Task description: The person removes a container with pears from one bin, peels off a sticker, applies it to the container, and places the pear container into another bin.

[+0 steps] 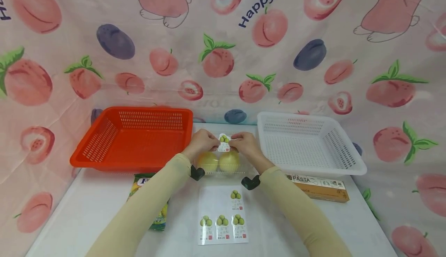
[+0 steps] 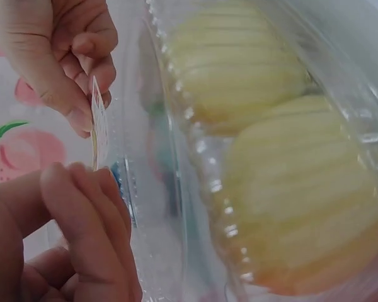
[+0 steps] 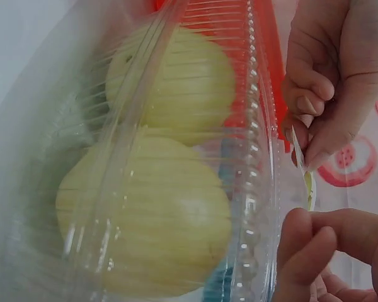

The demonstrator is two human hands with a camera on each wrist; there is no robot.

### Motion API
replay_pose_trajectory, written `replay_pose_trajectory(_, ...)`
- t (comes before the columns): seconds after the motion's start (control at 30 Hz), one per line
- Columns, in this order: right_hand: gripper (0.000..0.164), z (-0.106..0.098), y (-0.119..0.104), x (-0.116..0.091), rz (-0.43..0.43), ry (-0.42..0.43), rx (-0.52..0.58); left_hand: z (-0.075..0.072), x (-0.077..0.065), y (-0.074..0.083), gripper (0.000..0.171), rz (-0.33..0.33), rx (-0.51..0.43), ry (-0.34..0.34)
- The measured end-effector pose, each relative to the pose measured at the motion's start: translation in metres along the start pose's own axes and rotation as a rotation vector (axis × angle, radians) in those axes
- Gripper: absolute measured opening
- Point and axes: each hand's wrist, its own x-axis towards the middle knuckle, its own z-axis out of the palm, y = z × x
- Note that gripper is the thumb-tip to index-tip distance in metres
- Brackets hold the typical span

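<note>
Both hands are clamped on one small white sticker (image 1: 224,143): the left hand (image 1: 202,141) pinches its nine o'clock edge, the right hand (image 1: 246,144) its three o'clock edge. Neither hand is nearer. Seen from the head, the sticker's long axis runs twelve to six; the wrist views show it nearly edge-on and apart from the beaded rim of the clear plastic box (image 3: 251,157). That box lies at six o'clock from the grip, just beside it, its long axis running nine to three, with two yellow fruits (image 1: 229,162) side by side inside. I see nothing between sticker and box.

Farther down at six o'clock, the sticker sheet (image 1: 214,197) lies flat on the surface (image 1: 101,206), bearing four more stickers. A red basket (image 1: 153,144) stands at nine o'clock, a white basket (image 1: 296,144) at three. A snack bag (image 1: 159,223) lies toward seven, partly behind the left sleeve (image 1: 153,199); a pasta box (image 1: 324,191) sits at four.
</note>
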Motion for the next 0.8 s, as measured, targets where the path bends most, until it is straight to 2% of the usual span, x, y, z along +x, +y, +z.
replay_pose_trajectory(0.1, 0.025, 0.001, 0.000, 0.003, 0.025, -0.002, 0.007, 0.001, 0.003, 0.001, 0.017, -0.019, 0.028, 0.004)
replay_pose_trajectory(0.2, 0.022, 0.002, -0.001, 0.004, 0.032, -0.003, 0.010, 0.000, 0.003, 0.002, 0.016, -0.047, 0.012, 0.002)
replay_pose_trajectory(0.53, 0.023, 0.005, 0.002, 0.006, 0.028, 0.023, -0.068, -0.001, 0.004, -0.007, 0.016, -0.051, -0.029, 0.000)
replay_pose_trajectory(0.63, 0.022, 0.006, 0.002, 0.006, 0.012, 0.033, -0.096, 0.000, 0.004, -0.009, 0.016, -0.035, -0.039, -0.017)
replay_pose_trajectory(0.8, 0.020, 0.008, 0.002, 0.004, -0.058, 0.048, -0.211, 0.002, 0.001, -0.009, 0.017, 0.017, 0.002, -0.031)
